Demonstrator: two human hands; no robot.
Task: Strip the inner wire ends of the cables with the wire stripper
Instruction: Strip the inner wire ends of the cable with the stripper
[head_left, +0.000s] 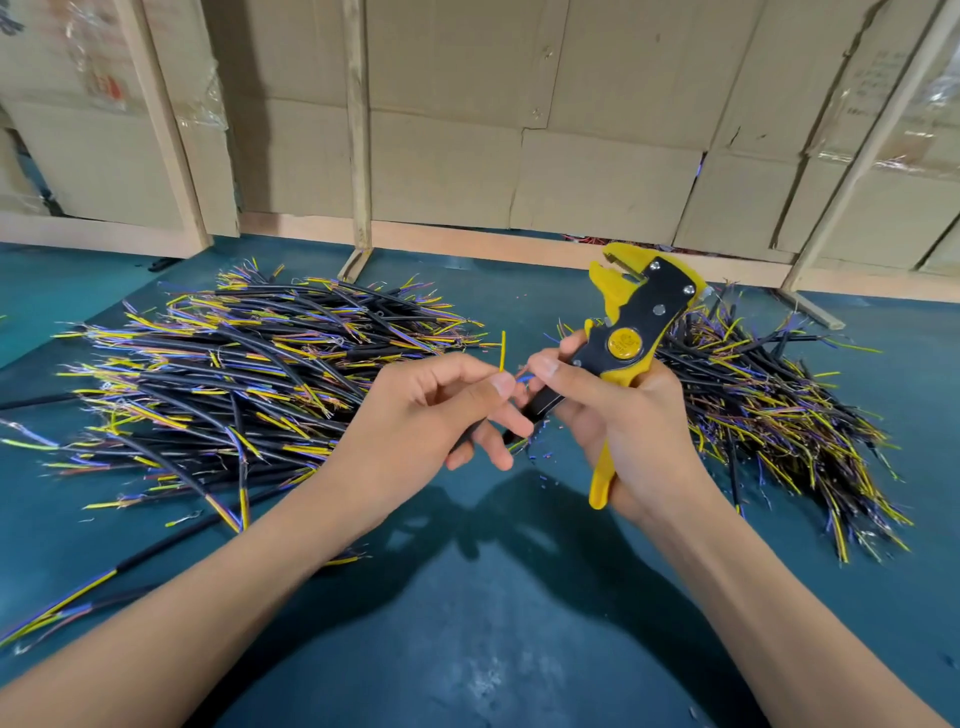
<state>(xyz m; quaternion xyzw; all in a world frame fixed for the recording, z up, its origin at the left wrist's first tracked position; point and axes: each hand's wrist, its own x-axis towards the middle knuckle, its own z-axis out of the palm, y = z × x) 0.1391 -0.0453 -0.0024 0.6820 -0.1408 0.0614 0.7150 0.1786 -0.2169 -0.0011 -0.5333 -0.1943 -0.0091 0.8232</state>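
Two bare hands meet over the middle of the teal-green table mat (493, 649), and all the action sits between them. The right hand (618, 415) wraps its fingers round the handles of the yellow-and-black wire stripper (631, 332), thumb lying along the black side plate. That tool's long axis runs from lower handles near the palm up and away, tilted slightly right, with its yellow toothed head pointing up toward the cardboard wall (519, 130); a round yellow knob sits on its flat black body, and the head looks slightly parted. The left hand (441, 410) pinches a short black-sheathed cable (540, 402) between thumb and forefinger, other fingers curled beneath it. The cable lies slanted between the two hands, its near end dropping toward the mat; how far it runs under the fingers I cannot tell. One thin yellow inner wire (502, 351) stands nearly straight up out of the pinch, while a blue inner wire (524, 378) pokes right toward the right thumb. To the left lies a large heap of black cables with yellow, blue and brown ends (234, 374), mostly lying left to right. To the right, behind the stripper hand, sits a second heap of the same cables (779, 415), fanning down toward the near right. Tiny coloured insulation scraps (540, 457) fleck the mat under the hands.
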